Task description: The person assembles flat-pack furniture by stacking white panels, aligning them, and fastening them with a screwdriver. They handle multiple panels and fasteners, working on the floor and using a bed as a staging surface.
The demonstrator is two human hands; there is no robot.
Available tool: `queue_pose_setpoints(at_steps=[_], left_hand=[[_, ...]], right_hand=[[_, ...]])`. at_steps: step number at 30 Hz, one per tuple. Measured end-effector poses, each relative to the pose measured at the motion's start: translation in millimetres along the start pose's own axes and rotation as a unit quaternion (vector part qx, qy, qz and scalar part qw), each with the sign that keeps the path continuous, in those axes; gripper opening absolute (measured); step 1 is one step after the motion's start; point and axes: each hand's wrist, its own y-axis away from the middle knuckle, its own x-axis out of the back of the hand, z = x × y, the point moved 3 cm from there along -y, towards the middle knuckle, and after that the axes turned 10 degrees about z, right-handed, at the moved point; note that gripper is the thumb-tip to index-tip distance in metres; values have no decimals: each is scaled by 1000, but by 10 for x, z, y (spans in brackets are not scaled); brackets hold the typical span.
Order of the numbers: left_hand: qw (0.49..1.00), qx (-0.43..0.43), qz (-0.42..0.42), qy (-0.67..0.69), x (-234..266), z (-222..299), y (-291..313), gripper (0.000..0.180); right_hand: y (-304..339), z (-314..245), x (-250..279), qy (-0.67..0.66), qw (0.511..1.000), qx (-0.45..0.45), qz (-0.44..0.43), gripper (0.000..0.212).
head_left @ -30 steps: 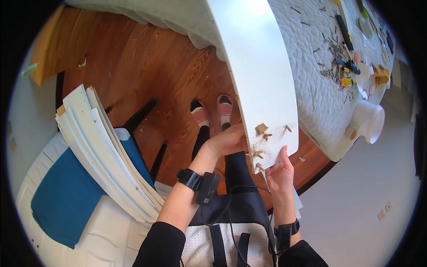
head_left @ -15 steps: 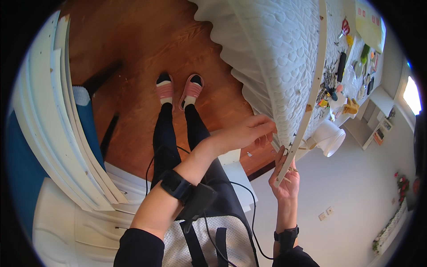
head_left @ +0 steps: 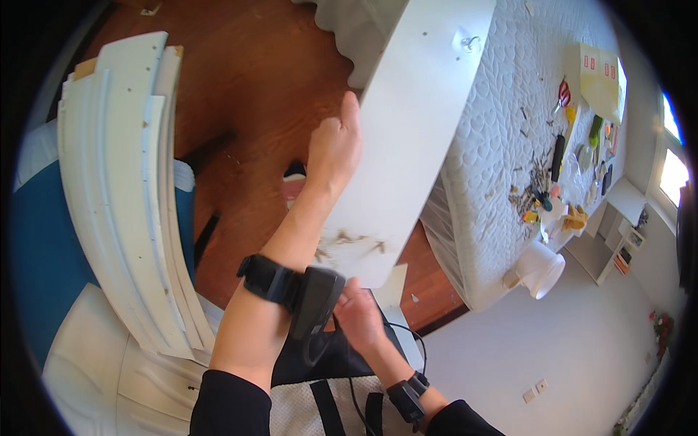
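Observation:
A long white board (head_left: 407, 131) with small holes and a clear round fitting (head_left: 471, 43) near its far end slants across the middle, its broad face toward me. My left hand (head_left: 336, 149) is closed on the board's left edge, its thumb pointing away from me and its other fingers mostly hidden. At the near end my right hand (head_left: 360, 312) grips the board's lower edge, palm partly showing and fingertips against it. Several brown dowel-like bits (head_left: 349, 237), smeared by motion, show on the board near that end.
At the left, several white panels (head_left: 120, 182) lean stacked beside a blue surface (head_left: 36, 225). A quilted mattress (head_left: 494, 160) at the right bears loose screws (head_left: 538, 174), red-handled scissors (head_left: 563, 93) and a yellow bag (head_left: 602, 80). A white bucket (head_left: 542, 269) stands by its near corner.
The board has turned from edge-on to broad face toward me and swung left off the mattress side. My left hand has taken hold of its edge; my right hand has moved left with it.

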Motion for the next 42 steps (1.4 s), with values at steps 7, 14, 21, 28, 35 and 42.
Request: queue_pose_setpoints(at_steps=[7, 14, 21, 28, 35, 42], left_hand=[[961, -104, 146, -212, 548, -17, 73, 76], [931, -135, 220, -257, 1969, -1149, 943, 66], [926, -62, 287, -238, 3453, -2426, 2512, 50], [872, -17, 373, -317, 4815, -3459, 3003, 51], [816, -120, 424, -373, 5593, -3980, 2272, 52], [822, -71, 416, -382, 5454, -4232, 1928, 40]], right_hand=[[73, -143, 157, 306, 943, -39, -123, 40], [20, -995, -183, 338, 914, 186, -126, 44], [87, 267, -1310, 331, 900, 55, -278, 36], [89, 1973, -1891, 399, 857, -2, -327, 38], [-140, 2671, -2457, 404, 850, 74, -329, 47], [-455, 2757, -2798, 430, 843, 111, -303, 39]])
